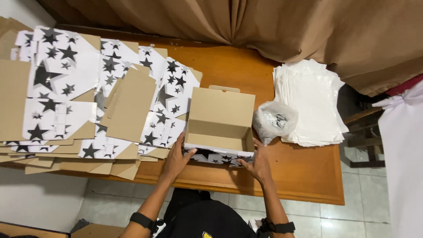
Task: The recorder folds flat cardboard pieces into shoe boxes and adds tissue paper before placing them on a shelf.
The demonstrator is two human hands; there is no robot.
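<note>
An open cardboard box (219,120), brown inside and white with black stars outside, stands on the wooden table (304,172) near its front edge, lid flap tilted back. My left hand (176,159) presses against the box's left front corner. My right hand (258,165) holds the right front corner, fingers on the starred front wall. Both wrists wear black bands.
A spread pile of flat starred cardboard blanks (83,97) covers the table's left half. A small clear plastic bag (274,120) lies right of the box, beside a stack of white sheets (310,102). Brown curtain (282,26) hangs behind. Tiled floor lies below.
</note>
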